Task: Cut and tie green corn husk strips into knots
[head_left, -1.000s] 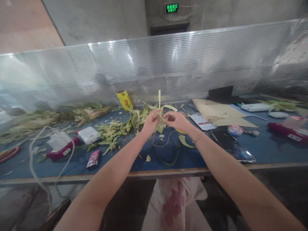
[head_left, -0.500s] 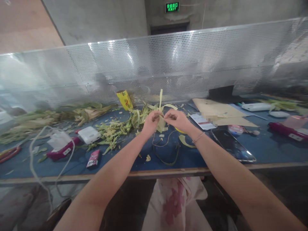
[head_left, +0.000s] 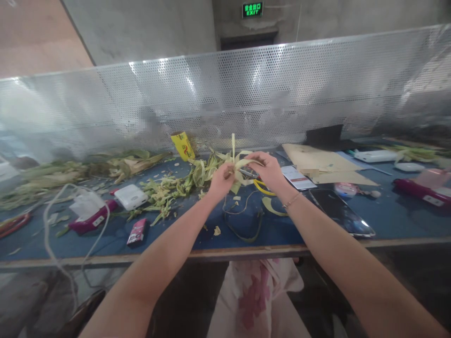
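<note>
Several pale green leaf strips [head_left: 233, 145] meet in a small bundle between my hands, one of them standing upright. My left hand [head_left: 222, 178] is closed on the bundle, its fingertips at the crossing point. With bent fingers, my right hand [head_left: 265, 165] grips one leaf strip [head_left: 248, 162] that curves across from the bundle. Just below the right hand lie yellow-handled scissors [head_left: 262, 188], partly covered. A curled strip [head_left: 273, 206] and a thin cord [head_left: 243, 212] rest on the blue table in front of the hands.
Dried leaves [head_left: 169, 188] are heaped to the left, with a yellow packet [head_left: 183, 146] behind. A white charger box [head_left: 130, 197], a magenta tissue pack [head_left: 89, 220] and a cable lie left. To the right are phones [head_left: 340, 213] and brown paper [head_left: 320, 159]. A perforated metal screen [head_left: 197, 94] stands behind.
My right hand has moved up and right, away from the left, drawing a leaf strip across. The scissors' yellow handle shows more. My left hand stays nearly in place.
</note>
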A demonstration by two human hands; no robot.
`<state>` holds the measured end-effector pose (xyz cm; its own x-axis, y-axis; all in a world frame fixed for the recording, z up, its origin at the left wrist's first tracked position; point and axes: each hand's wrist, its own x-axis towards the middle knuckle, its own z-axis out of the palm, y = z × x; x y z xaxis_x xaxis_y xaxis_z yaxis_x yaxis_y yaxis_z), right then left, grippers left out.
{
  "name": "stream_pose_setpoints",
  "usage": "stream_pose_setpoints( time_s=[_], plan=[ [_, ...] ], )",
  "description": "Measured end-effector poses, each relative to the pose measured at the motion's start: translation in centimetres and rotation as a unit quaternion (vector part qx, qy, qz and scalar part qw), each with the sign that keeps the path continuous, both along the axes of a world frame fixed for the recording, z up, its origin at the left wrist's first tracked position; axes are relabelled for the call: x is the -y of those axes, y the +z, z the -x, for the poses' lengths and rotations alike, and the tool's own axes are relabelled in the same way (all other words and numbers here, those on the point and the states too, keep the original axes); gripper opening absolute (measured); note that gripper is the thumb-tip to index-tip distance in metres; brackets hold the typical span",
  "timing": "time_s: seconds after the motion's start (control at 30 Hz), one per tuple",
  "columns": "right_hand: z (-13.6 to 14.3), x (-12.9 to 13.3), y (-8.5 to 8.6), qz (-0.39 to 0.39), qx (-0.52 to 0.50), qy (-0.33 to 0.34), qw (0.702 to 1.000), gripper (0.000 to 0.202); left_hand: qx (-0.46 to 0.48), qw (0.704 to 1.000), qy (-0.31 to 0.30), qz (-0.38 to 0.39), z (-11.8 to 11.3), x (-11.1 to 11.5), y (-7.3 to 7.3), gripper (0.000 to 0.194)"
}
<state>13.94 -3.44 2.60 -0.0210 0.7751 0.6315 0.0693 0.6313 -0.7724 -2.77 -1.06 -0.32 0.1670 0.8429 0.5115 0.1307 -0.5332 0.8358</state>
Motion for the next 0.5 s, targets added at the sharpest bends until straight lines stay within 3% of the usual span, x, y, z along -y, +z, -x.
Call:
stream_pose_setpoints(
  time_s=[0.1,0.23,0.37,0.43,0.5],
  plan=[
    [0.2,0.5,-0.1,-0.02,0.066,-0.006,0.998,0.016,0.009,1.0,-0.026,-0.002,-0.1,0.0,-0.1,0.024],
    [0.4,0.9,-0.1,-0.06,0.148,0.009,0.987,0.02,-0.007,0.999,-0.01,-0.042,0.0,-0.4,-0.4,0.02],
    [0.3,0.7,-0.3,-0.082,0.182,-0.052,0.979,0.025,-0.024,0.997,0.013,-0.072,0.1,0.1,-0.1,0.011],
    [0.3,0.6,-0.5,-0.08,0.24,-0.064,0.965,0.029,-0.008,0.996,0.018,-0.085,0.0,0.7,0.2,0.016],
    [0.4,0.5,-1.0,-0.073,0.311,-0.057,0.946,0.03,0.026,0.997,-0.018,-0.066,0.0,1.2,0.5,0.026]
  ],
)
